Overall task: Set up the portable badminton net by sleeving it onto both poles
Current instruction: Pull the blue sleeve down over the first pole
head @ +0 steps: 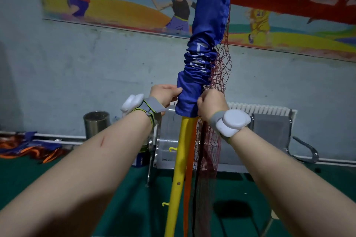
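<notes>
Holds the blue sleeve (pixel 200 67) at its bottom hem, one hand on each side. With the left hand (pixel 165 95), pinches the hem's left edge, thumb laid over the cloth and fingers curled behind. With the right hand (pixel 211 105), clenches a fist round the right edge, seemingly with some red mesh (pixel 219 75) caught in it. Gripped on opposite sides, probably to keep the hem's mouth spread and to pull down evenly without jamming.

Already threaded over the top of the yellow pole (pixel 180 150): smooth above and running out past the frame's top, crumpled into tight folds just above the hands. Below the hem, bare pole down towards the green floor (pixel 134 208), carrying two small yellow hooks (pixel 171 149). Beside it, hanging loose, an orange strap (pixel 189 159) and more of the mesh.

Judged part done: needs more drawing down to flatten the folds. Stands near the floor's far edge, close before the wall, with metal chairs (pixel 269 131) and a steel bin (pixel 96 123) behind.
</notes>
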Demonstrator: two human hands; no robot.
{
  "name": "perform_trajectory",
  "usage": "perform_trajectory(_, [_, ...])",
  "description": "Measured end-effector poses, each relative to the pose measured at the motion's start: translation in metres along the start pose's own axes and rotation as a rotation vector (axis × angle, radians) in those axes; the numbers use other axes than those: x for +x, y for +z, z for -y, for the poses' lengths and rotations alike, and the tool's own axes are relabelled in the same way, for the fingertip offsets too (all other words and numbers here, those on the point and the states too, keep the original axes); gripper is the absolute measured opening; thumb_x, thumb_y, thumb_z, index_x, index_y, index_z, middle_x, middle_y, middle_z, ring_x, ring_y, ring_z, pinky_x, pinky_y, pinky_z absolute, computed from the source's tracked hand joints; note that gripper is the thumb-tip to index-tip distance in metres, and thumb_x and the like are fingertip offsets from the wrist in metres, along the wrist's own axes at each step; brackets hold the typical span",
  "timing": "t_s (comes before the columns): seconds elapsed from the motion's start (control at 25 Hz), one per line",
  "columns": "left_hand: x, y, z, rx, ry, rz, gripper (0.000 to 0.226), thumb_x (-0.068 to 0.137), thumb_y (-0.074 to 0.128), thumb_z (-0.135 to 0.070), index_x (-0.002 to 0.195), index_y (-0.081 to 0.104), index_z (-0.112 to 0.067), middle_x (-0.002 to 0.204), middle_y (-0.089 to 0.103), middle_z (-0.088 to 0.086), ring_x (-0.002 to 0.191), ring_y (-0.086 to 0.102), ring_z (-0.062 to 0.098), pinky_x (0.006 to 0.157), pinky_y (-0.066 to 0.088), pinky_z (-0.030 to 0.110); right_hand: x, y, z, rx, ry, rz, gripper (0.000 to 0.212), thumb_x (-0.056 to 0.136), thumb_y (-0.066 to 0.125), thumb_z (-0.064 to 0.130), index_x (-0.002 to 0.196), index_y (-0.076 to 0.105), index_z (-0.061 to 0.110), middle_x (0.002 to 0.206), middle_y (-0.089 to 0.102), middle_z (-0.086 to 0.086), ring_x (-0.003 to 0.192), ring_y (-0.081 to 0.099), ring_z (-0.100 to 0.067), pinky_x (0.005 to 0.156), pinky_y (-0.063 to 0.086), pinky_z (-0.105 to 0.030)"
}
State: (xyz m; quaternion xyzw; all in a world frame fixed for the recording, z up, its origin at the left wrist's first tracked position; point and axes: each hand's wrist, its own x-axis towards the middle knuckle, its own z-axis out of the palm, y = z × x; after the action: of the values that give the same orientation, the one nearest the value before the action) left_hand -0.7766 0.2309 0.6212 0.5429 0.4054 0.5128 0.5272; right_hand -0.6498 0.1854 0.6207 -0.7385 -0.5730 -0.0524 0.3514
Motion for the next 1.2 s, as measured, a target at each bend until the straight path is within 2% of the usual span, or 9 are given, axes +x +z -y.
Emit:
perform_trajectory(0.16, [-0.012,-0.002,0.015,0.243,-0.082,-0.027,0.014,0.085,0.063,-0.009,0.072,0.06,-0.008,0.058,0.056,-0.002,0.063,0.05,0.014,0.03,0.031,0.004,-0.016,0.013,-0.015,-0.069,-0.018,0.167,0.019,0.086,0.048,0.011,0.083,0.065,0.001,0.082,0.06,-0.017,0.075,0.059,-0.032,0.066,0.046,-0.032])
perform_trajectory(0.36, [-0.019,-0.004,0.016,0.377,-0.138,0.049,0.009,0.086,0.06,-0.006,0.093,0.064,-0.002,0.086,0.057,0.011,0.061,0.048,0.012,0.029,0.033,0.005,-0.021,0.014,-0.02,-0.026,0.023,0.207,0.019,0.084,0.049,0.012,0.075,0.062,0.0,0.076,0.059,-0.015,0.071,0.056,-0.03,0.066,0.048,-0.034])
perform_trajectory(0.48, [-0.012,-0.006,-0.003,0.182,-0.033,0.046,0.023,0.085,0.055,0.003,0.106,0.062,-0.004,0.077,0.057,0.005,0.063,0.049,0.007,0.031,0.032,0.004,-0.014,0.001,-0.009,0.062,0.058,0.066,0.023,0.082,0.048,0.016,0.082,0.064,-0.001,0.08,0.067,-0.019,0.074,0.064,-0.033,0.072,0.054,-0.039])
perform_trajectory(0.6, [-0.01,-0.005,-0.013,0.128,0.072,0.053,0.009,0.087,0.056,-0.003,0.085,0.061,-0.01,0.074,0.056,0.003,0.066,0.051,0.01,0.035,0.034,0.002,-0.006,-0.006,0.003,0.128,0.063,-0.033,0.025,0.085,0.045,0.015,0.089,0.066,0.003,0.082,0.069,-0.021,0.077,0.066,-0.037,0.076,0.056,-0.044])
perform_trajectory(0.68, [-0.007,-0.004,-0.012,0.139,0.112,0.062,0.023,0.088,0.056,-0.003,0.067,0.056,-0.012,0.07,0.054,0.005,0.063,0.05,0.013,0.034,0.034,0.003,-0.002,-0.007,0.009,0.122,0.058,-0.049,0.024,0.085,0.045,0.013,0.085,0.066,0.001,0.081,0.069,-0.022,0.075,0.067,-0.037,0.073,0.057,-0.046])
perform_trajectory(0.8, [-0.003,-0.005,-0.009,0.153,0.123,0.066,0.031,0.088,0.056,-0.002,0.059,0.051,-0.011,0.061,0.051,0.004,0.058,0.046,0.014,0.031,0.03,0.005,0.0,-0.006,0.015,0.102,0.056,-0.051,0.022,0.084,0.045,0.009,0.077,0.063,-0.003,0.079,0.069,-0.023,0.073,0.067,-0.038,0.069,0.058,-0.047])
perform_trajectory(0.92, [-0.002,-0.004,-0.011,0.154,0.102,0.062,0.03,0.086,0.059,-0.001,0.058,0.052,-0.011,0.041,0.053,-0.003,0.055,0.045,0.014,0.03,0.029,0.006,0.002,-0.011,0.015,0.024,0.033,-0.038,0.02,0.085,0.046,0.008,0.075,0.062,0.0,0.082,0.068,-0.02,0.075,0.064,-0.035,0.068,0.053,-0.037])
perform_trajectory(1.04, [0.001,-0.005,-0.002,0.194,0.047,0.085,0.029,0.085,0.059,0.001,0.059,0.054,-0.011,0.038,0.053,-0.007,0.054,0.045,0.012,0.031,0.031,0.005,0.001,-0.015,0.008,-0.031,-0.004,0.041,0.017,0.083,0.05,0.009,0.081,0.065,0.003,0.085,0.067,-0.017,0.079,0.063,-0.033,0.068,0.051,-0.034])
perform_trajectory(1.2, [-0.007,-0.001,0.021,0.38,-0.065,0.103,0.023,0.087,0.057,-0.005,0.066,0.053,-0.01,0.062,0.051,0.001,0.055,0.045,0.01,0.031,0.031,0.004,-0.01,-0.004,-0.011,-0.071,-0.053,0.23,0.017,0.082,0.051,0.009,0.084,0.068,0.006,0.091,0.068,-0.015,0.087,0.064,-0.032,0.077,0.054,-0.036])
